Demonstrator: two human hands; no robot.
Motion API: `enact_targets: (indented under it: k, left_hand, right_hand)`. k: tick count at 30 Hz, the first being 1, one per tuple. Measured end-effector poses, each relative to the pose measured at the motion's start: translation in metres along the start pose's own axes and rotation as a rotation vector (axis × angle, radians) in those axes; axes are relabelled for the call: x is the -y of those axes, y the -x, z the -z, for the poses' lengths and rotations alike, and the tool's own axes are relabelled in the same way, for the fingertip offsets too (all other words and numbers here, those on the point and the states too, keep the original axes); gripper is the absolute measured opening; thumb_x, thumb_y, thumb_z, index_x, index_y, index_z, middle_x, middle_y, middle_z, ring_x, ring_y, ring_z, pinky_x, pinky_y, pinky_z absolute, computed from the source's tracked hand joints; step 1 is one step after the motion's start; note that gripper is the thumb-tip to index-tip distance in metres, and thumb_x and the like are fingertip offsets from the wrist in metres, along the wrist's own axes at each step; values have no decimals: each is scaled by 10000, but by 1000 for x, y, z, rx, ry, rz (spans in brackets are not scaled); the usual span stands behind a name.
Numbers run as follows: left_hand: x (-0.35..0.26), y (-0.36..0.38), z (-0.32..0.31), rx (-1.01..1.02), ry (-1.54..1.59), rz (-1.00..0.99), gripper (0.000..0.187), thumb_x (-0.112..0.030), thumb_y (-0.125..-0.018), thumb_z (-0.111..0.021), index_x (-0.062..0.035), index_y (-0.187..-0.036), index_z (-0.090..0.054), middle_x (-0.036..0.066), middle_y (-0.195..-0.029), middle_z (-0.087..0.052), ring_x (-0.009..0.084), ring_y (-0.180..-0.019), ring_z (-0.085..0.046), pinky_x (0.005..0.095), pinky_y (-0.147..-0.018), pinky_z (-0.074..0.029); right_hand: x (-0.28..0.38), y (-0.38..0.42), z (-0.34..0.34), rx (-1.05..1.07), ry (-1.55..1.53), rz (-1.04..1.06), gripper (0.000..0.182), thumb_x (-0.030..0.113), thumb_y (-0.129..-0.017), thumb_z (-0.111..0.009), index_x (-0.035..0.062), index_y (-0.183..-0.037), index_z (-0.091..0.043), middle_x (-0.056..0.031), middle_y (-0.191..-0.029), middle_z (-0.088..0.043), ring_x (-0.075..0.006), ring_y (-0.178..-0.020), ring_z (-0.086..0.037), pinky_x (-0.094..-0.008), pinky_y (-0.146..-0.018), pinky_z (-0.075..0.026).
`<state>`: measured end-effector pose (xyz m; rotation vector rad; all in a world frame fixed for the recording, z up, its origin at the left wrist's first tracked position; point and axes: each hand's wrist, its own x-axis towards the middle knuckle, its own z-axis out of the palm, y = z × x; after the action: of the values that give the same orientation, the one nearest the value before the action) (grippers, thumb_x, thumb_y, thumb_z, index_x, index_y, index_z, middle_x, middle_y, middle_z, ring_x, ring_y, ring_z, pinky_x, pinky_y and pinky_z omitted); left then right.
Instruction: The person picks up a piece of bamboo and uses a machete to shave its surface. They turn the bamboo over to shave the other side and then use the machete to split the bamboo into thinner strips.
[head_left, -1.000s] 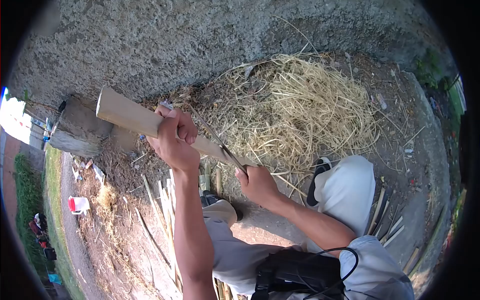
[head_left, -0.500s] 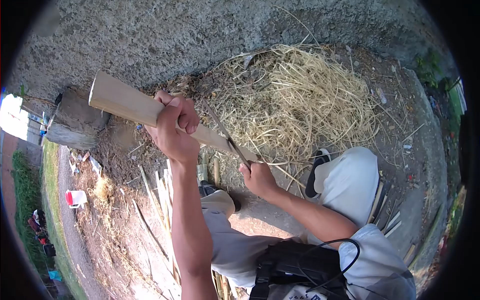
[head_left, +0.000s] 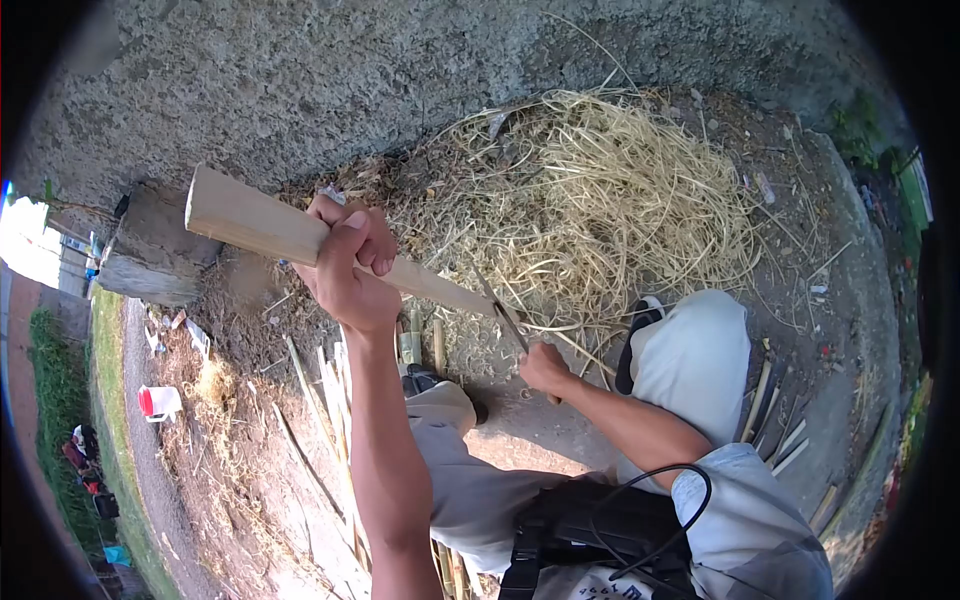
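Observation:
My left hand (head_left: 350, 262) is closed around a long, flat, pale wooden slat (head_left: 255, 222). The slat slants from the upper left down toward the middle, its broad end beyond my left fist. My right hand (head_left: 545, 370) grips a knife (head_left: 512, 328) by its handle, part of which shows below the fist. The dark blade crosses the slat's narrow lower end and appears to touch it. My right fingers hide most of the handle.
A heap of pale curled shavings (head_left: 640, 190) lies by the rough wall (head_left: 400, 70). Long split strips (head_left: 330, 400) rest beside my legs, with more strips (head_left: 790, 440) at the right. A stone block (head_left: 160, 245) and a white-and-red container (head_left: 160, 402) stand at left.
My right hand and the knife have slid rightward and slightly down, toward the slat's lower end. My left hand stays almost in place, and the slat's broad end has dipped slightly.

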<state>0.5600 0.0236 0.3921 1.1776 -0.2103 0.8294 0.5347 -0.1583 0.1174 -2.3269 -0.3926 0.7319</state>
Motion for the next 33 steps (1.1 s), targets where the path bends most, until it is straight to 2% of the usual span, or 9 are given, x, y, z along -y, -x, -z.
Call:
enact_targets:
  k: [2, 5, 9, 13, 16, 20, 23, 26, 33]
  left_hand:
    - [-2, -6, 3, -10, 14, 15, 253, -46, -819, -529, -99, -679, -325, 17, -524, -323, 87, -432, -289, 258, -395, -269]
    - [0, -6, 4, -62, -25, 17, 243, -55, -821, -532, -94, -680, -338, 17, -522, -328, 89, -431, -298, 258, -396, -270]
    - [2, -1, -1, -66, -48, 23, 238, -77, -823, -539, -93, -681, -349, 16, -520, -335, 92, -431, -310, 259, -408, -279]
    - [1, -3, 3, -78, -110, 2, 226, -88, -854, -505, -104, -714, -328, 19, -537, -327, 103, -433, -321, 264, -417, -301]
    - [1, -5, 6, -53, -136, 10, 213, -87, -871, -484, -108, -735, -321, 21, -547, -323, 108, -436, -324, 263, -420, -312]
    - [-2, -2, -2, -119, -88, 19, 253, -66, -829, -532, -110, -674, -338, 9, -519, -342, 86, -429, -323, 256, -416, -295]
    - [-1, -4, 4, -120, -68, 16, 261, -63, -830, -530, -117, -673, -328, 9, -519, -340, 85, -427, -324, 257, -415, -299]
    - [-2, -6, 12, -100, -77, -6, 258, -59, -835, -528, -118, -683, -328, 9, -519, -338, 87, -427, -321, 260, -414, -300]
    - [-2, -6, 14, -60, -147, 25, 185, -102, -894, -481, -107, -766, -347, 19, -559, -328, 117, -451, -335, 275, -448, -328]
  right_hand:
    - [2, -10, -3, 21, -26, -23, 385, 269, -944, -574, -105, -897, -651, -324, -747, -626, -435, -745, -669, -501, -668, -498]
    - [31, -11, -1, -133, -191, 5, 365, 265, -947, -572, -84, -878, -653, -312, -728, -625, -448, -736, -662, -508, -652, -492]
    - [23, 0, -20, -233, -269, 253, 354, 240, -961, -548, -69, -840, -671, -299, -742, -645, -493, -722, -644, -543, -681, -512]
    - [-37, -15, -45, -26, -19, -52, 328, 225, -960, -547, -62, -867, -673, -317, -741, -637, -493, -712, -639, -545, -672, -510]
    - [5, -15, -28, -39, -122, -97, 338, 241, -963, -542, -63, -887, -671, -321, -771, -646, -482, -751, -650, -544, -698, -520]
    - [36, -1, -17, -181, -329, 169, 369, 261, -964, -538, -66, -852, -670, -316, -842, -666, -473, -844, -663, -528, -758, -541]
    - [-5, -6, -41, -72, -129, -78, 379, 271, -955, -545, -72, -856, -673, -325, -848, -664, -486, -837, -660, -524, -753, -542]
    - [-42, -16, -33, 248, -14, -149, 380, 275, -944, -553, -80, -888, -678, -331, -869, -665, -488, -841, -661, -511, -777, -543]
    - [29, -7, -9, 7, -186, -81, 359, 273, -932, -590, -75, -946, -676, -301, -891, -680, -439, -868, -676, -489, -767, -530]
